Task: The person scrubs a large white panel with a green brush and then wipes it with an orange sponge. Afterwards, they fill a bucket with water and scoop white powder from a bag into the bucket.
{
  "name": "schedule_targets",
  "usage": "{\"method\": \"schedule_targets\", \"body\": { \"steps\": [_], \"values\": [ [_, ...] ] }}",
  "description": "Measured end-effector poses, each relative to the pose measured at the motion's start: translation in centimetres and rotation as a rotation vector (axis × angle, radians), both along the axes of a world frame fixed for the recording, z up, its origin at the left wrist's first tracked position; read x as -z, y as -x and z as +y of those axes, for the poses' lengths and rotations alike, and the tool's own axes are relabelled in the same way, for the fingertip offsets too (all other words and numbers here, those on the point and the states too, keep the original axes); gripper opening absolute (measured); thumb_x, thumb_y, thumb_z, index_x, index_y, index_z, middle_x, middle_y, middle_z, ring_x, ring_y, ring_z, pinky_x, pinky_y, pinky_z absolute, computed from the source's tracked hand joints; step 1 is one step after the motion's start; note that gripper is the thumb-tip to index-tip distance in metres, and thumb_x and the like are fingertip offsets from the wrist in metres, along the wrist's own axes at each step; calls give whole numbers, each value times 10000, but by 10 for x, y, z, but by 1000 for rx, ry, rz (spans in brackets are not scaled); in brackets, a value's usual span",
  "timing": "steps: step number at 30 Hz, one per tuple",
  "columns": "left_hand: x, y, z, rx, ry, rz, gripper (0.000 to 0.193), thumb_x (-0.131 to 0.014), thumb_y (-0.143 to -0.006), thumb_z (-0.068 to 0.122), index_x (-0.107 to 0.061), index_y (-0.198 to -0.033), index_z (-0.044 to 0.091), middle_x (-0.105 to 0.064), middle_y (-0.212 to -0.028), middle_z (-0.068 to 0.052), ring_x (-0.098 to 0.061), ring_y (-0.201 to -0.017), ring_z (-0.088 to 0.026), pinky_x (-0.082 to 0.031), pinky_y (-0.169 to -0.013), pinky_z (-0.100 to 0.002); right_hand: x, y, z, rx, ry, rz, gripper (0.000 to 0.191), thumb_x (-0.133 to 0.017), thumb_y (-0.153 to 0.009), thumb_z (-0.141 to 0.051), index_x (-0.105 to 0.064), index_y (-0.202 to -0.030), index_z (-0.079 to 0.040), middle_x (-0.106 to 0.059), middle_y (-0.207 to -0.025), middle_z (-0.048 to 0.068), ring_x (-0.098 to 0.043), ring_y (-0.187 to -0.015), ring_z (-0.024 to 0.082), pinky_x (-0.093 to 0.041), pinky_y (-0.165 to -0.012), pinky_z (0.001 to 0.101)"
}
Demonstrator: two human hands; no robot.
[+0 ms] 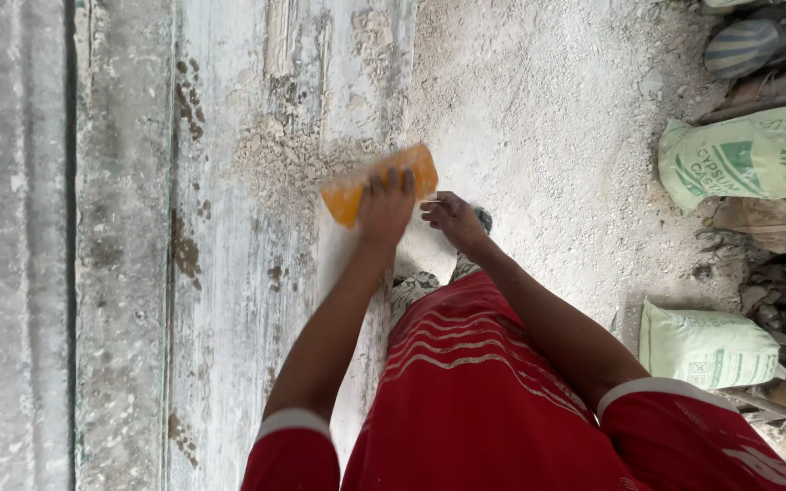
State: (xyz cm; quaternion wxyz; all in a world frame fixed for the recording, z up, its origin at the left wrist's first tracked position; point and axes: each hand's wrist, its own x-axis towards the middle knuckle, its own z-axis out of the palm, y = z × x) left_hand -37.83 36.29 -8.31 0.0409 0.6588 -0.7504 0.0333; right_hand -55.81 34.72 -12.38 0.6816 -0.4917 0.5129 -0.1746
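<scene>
Just above the middle of the frame, the left hand (384, 207) presses an orange float (377, 185) flat against a worn, grey-white wall (229, 273). The fingers spread over the float's back and curl on its upper edge, gripping it; held flat like this, its whole face bears on the surface. The float's long axis runs from lower left to upper right, tilted slightly, with the higher end pointing toward the upper right of the frame. A patch of rough, sandy plaster (284, 164) lies just left of and above the float, touching its edge.

The right hand (452, 218) sits just beside the float's right end, fingers loosely curled and holding nothing that can be made out; whether it touches the float cannot be told. Both arms reach up from red sleeves (666, 418) at the bottom of the frame.

To the right, the dusty floor (548, 118) carries green-printed sacks (743, 159) at the right edge, well apart from the hands, amid rubble.
</scene>
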Motion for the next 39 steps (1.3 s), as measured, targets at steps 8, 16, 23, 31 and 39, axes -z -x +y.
{"method": "schedule_targets", "body": {
  "steps": [8,16,23,31,39],
  "values": [
    [-22,-23,-90,68,-48,51,397,-605,-925,154,-608,-1316,83,-673,-1163,-123,-675,-1047,-325,-580,-814,-439,20,12,-79,-36,126,51,285,-622,-1026,-188,-532,-1112,69,-721,-1077,173,-750,-1003,200,-629,-853,322],
    [-16,-30,-160,98,45,18,393,-607,-921,193,-619,-1302,97,-686,-1234,-130,-684,-1044,-337,-592,-876,-444,45,30,-219,-315,-134,19,284,-516,-1054,-204,-582,-1120,65,-775,-1034,146,-771,-904,195,-646,-780,354],
    [-50,-35,-422,-173,-2,133,185,-627,-954,223,-626,-1119,139,-684,-998,-74,-711,-879,-281,-594,-681,-450,19,4,-340,-513,83,214,397,-461,-1063,-212,-513,-1421,-48,-744,-1104,116,-752,-883,198,-602,-789,341],
    [-35,-34,-166,-781,-37,602,250,-648,-898,84,-613,-1145,105,-610,-1402,-256,-712,-869,-296,-617,-703,-392,-7,-60,-377,-364,730,106,247,-458,-1050,-43,-618,-1236,-8,-691,-1272,171,-671,-1104,270,-547,-918,397],
    [-61,-34,137,-1679,715,1119,262,-589,-1051,148,-596,-1274,11,-718,-1082,-54,-701,-870,-131,-599,-728,-295,9,-190,-329,-855,1258,-72,475,-477,-1074,-187,-427,-1480,54,-384,-1591,273,-297,-1537,451,-263,-1273,574]
  ]
}}
